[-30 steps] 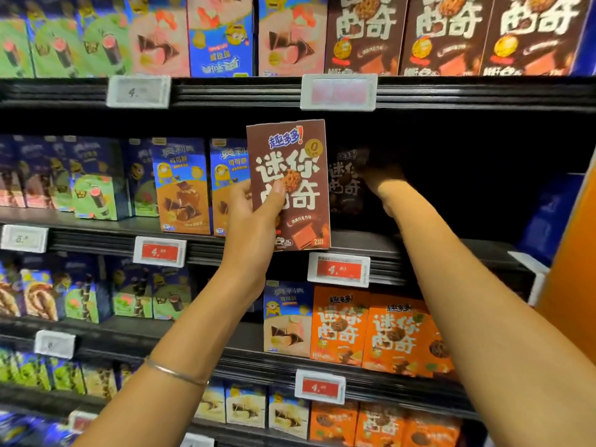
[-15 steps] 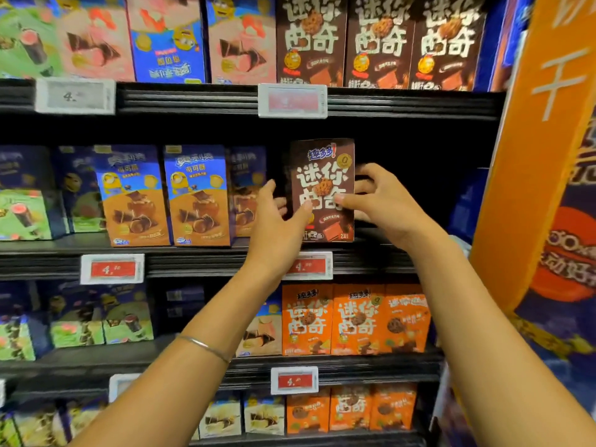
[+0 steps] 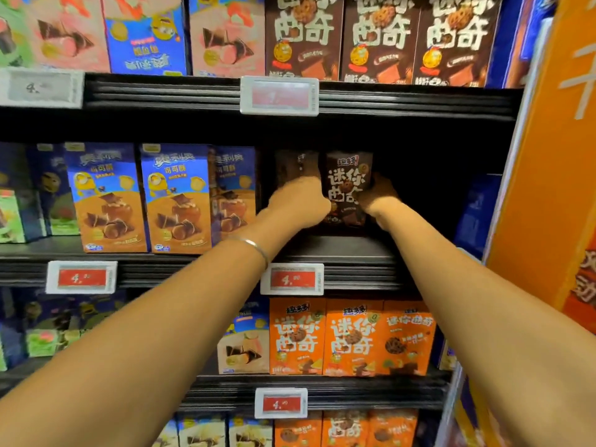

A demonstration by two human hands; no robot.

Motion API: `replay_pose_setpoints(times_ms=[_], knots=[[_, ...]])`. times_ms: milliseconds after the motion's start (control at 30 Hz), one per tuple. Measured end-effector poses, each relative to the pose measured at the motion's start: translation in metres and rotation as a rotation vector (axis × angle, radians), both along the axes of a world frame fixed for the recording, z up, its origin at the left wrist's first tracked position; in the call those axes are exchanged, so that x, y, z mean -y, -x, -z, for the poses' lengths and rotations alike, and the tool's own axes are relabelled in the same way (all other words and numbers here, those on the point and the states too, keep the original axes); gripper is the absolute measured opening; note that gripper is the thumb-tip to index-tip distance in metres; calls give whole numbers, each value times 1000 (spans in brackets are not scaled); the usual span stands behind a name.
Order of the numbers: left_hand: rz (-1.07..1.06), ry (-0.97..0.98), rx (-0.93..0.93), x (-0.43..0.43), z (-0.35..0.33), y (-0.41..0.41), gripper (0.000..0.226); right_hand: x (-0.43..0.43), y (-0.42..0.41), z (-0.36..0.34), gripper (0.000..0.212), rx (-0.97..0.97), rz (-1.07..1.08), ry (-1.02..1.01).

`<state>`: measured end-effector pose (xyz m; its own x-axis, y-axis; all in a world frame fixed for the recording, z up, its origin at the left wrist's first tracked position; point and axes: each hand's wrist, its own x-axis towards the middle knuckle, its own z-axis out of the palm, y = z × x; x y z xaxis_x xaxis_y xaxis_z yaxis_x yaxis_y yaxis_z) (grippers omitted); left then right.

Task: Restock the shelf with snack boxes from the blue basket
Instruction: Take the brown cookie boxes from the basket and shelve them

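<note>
1. Two hands are seen on one brown snack box (image 3: 349, 188), which stands upright, set back on the middle shelf (image 3: 348, 253), front face outward.
2. Left hand (image 3: 300, 203) is placed at the box's left edge; its grip is closed round that edge, fingers curled. Fine finger detail is blurred.
3. Right hand (image 3: 378, 195) is placed at the box's right edge; its grip is likewise closed on the box, with the thumb seen low on the front face.
4. A second brown box (image 3: 292, 166) is seen just beside the held one, on its left, partly hidden by the left hand. Whether the two boxes touch cannot be told.
5. A thin metal bracelet (image 3: 255, 246) is worn on the left wrist.
6. Three blue boxes with orange fronts (image 3: 175, 198) are lined up on the same shelf, left of the brown boxes; the rightmost one is set further back, in shadow.
7. The shelf space right of the held box is dark; nothing can be made out there.
8. A red price tag (image 3: 292, 279) is clipped to the shelf's front edge, below the hands.
9. Three larger brown boxes (image 3: 379, 37) of the same design are stood side by side on the shelf above.
10. Three orange boxes (image 3: 353, 337) are stood in a row on the shelf below, the rightmost turned at an angle.
11. An orange panel (image 3: 548, 156) is seen along the right side of the shelving.
</note>
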<state>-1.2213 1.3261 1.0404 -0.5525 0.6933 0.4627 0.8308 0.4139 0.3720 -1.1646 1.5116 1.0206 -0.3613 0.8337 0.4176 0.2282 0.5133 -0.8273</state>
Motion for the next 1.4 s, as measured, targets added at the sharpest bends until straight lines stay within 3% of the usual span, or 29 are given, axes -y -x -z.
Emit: replay_pose_setpoints(times_ms=[100,167,300,433,700,800,933,1033,1100,1200,1267,1400], knots=[[-142,100,-204,-26,-12,14,98,-9,10,-1,50,23,-54,9],[-218,141,-357,-38,-18,25,105,-15,14,0,50,23,-88,2],[-280,229,-422,-55,-19,43,92,-24,19,3,51,7,-154,-1],[-285,184,-445,-68,-19,46,69,-27,24,2,48,-11,-197,7],[-315,160,-472,-75,-15,62,69,-30,39,3,33,-18,-240,49],[-311,164,-479,-73,-16,62,66,-31,38,3,17,2,-288,115],[-323,156,-462,-70,-22,54,67,-28,31,4,26,19,-281,170],[-271,141,-391,-62,-32,39,84,-18,23,-3,33,-43,-230,232],[-195,48,-206,-57,-39,21,88,-9,17,-13,37,-98,-122,196],[-82,-203,88,-35,-39,-7,72,17,2,-27,47,-119,-11,81],[13,-364,191,-9,-28,-19,50,39,-13,-26,40,-172,-93,105],[286,-649,370,78,7,-36,41,105,-66,-5,26,-258,-301,110]])
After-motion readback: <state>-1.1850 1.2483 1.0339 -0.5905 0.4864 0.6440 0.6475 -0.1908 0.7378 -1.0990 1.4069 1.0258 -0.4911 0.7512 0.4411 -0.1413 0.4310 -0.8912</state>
